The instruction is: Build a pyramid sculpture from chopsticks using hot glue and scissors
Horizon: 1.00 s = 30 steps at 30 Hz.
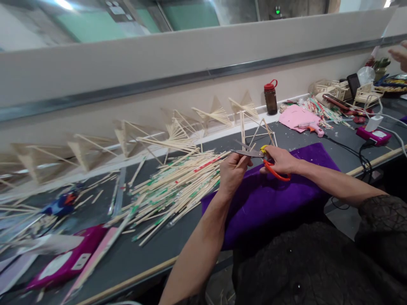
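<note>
My right hand [280, 160] grips a pair of scissors [276, 170] with orange and yellow handles, its blades pointing left. Between the fingers of my left hand [232, 171] is a thin wooden stick [244, 159], right at the blades. Whether the blades touch the stick I cannot tell. Below both hands a purple cloth [263, 207] covers the table's front edge. Just behind them stands a small frame of wooden sticks [258, 134]. A large heap of wooden chopsticks [181, 186], some in printed wrappers, lies left of my left hand.
Twisted stick structures [178, 133] line the wall. A brown bottle [270, 98] with a red lid stands behind. To the right are a pink glue gun [310, 126], a magenta power strip [373, 135] and cables. Another magenta power strip [71, 258] lies front left. Another person's hand [400, 55] shows far right.
</note>
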{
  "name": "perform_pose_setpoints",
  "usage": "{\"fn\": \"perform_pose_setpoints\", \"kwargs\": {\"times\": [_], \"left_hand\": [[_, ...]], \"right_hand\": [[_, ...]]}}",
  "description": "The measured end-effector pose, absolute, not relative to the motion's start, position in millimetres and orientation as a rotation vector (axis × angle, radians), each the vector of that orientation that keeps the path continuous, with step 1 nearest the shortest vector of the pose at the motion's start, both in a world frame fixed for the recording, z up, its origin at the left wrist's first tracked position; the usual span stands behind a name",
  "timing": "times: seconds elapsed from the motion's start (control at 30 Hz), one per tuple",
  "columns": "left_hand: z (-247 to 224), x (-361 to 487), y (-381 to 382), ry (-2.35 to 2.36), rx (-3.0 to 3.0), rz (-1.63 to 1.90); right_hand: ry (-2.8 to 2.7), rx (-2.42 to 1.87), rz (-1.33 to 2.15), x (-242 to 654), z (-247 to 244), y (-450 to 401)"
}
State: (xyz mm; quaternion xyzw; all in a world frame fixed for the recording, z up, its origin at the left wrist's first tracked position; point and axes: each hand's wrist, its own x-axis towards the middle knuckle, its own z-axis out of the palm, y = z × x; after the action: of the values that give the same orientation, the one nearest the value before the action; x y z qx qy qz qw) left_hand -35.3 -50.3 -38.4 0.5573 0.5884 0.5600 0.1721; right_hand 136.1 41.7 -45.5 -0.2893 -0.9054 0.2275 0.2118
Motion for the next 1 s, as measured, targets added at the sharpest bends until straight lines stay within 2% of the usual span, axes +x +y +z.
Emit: {"fn": "perform_pose_setpoints", "kwargs": {"times": [0.17, 0.53, 0.77, 1.0], "left_hand": [[-35, -35, -54, 1.652, 1.664, 1.547], [-36, -29, -56, 1.744, 1.728, 1.538], [-38, -26, -53, 1.692, 1.758, 1.520], [-31, -40, -49, 1.468, 1.384, 1.705]], "right_hand": [[-2.503, -0.721, 0.563, 138, -45, 42], [-2.507, -0.803, 0.709, 138, -46, 36], [-2.410, -0.954, 0.567, 130, -52, 41], [-2.195, -0.915, 0.622, 140, -44, 51]]}}
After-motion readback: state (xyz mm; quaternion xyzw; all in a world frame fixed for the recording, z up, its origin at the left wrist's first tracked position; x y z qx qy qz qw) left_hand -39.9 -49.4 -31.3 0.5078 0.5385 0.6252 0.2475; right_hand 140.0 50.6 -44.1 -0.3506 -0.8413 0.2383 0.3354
